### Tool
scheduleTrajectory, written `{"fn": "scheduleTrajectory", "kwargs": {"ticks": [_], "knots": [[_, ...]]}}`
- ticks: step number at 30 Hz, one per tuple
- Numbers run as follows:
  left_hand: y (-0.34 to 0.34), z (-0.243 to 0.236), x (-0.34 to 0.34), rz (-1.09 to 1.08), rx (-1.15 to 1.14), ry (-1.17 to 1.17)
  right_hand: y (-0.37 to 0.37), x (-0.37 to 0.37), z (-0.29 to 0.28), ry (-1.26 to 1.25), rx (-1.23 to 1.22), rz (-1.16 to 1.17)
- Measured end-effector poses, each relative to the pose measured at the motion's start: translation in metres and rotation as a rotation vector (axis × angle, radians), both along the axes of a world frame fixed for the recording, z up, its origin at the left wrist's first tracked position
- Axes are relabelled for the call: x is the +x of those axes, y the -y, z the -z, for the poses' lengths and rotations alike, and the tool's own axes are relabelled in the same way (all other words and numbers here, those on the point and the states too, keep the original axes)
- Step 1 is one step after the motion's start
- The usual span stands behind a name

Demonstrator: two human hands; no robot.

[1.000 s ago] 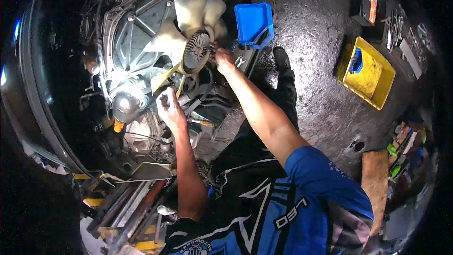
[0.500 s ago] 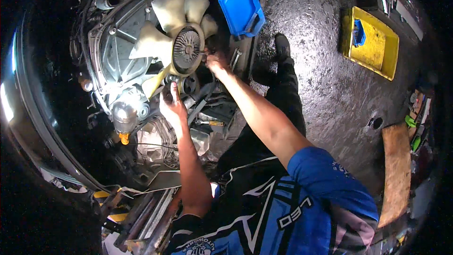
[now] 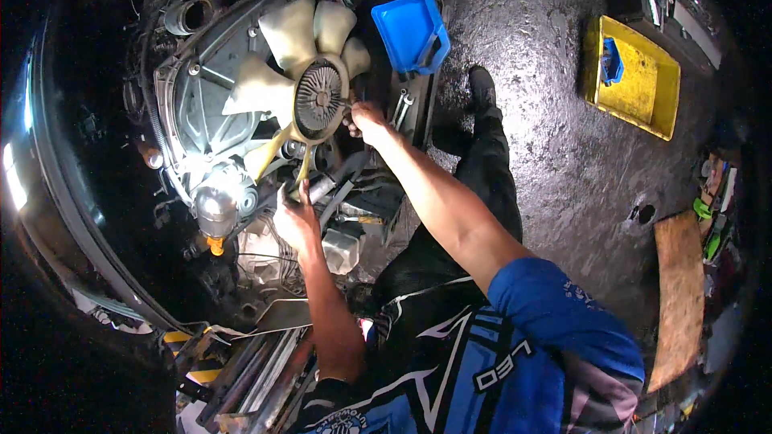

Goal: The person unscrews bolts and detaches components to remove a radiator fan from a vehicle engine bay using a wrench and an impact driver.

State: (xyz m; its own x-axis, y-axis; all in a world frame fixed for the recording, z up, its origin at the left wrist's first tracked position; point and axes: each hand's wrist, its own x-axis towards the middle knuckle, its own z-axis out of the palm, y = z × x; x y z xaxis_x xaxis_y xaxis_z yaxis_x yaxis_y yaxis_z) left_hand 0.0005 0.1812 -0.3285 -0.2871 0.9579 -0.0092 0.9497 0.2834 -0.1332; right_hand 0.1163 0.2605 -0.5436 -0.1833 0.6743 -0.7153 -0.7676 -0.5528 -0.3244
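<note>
A pale plastic fan with a round finned metal hub faces me in an engine bay. Just to the hub's right, my right hand is closed, its fingers curled; what they hold is hidden. My left hand is below the fan, thumb and fingers apart, holding nothing that I can see. Its thumb tip comes close to a yellowish lower blade; I cannot tell whether they touch. Behind the blades is a grey fan shroud.
A blue tray stands right of the fan, with wrenches lying below it. A clear reservoir with an orange fitting sits at the lower left. On the floor are a yellow bin and a wooden board.
My left hand has dropped away from the fan, and the lower blade above it now shows. My right hand stays beside the hub. The whole view has shifted slightly.
</note>
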Motion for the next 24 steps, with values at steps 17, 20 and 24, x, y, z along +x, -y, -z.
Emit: {"fn": "scheduleTrajectory", "kwargs": {"ticks": [17,20,24], "knots": [[0.011,-0.003,-0.015,-0.006,0.141,0.331,0.001,-0.025,0.019,0.371,-0.025,0.004],[-0.007,0.0,-0.003,0.012,0.1,0.389,-0.004,-0.012,0.057,0.579,0.141,0.083],[0.009,0.006,-0.022,-0.044,0.111,0.415,0.005,-0.027,0.038,0.503,0.132,0.03]]}}
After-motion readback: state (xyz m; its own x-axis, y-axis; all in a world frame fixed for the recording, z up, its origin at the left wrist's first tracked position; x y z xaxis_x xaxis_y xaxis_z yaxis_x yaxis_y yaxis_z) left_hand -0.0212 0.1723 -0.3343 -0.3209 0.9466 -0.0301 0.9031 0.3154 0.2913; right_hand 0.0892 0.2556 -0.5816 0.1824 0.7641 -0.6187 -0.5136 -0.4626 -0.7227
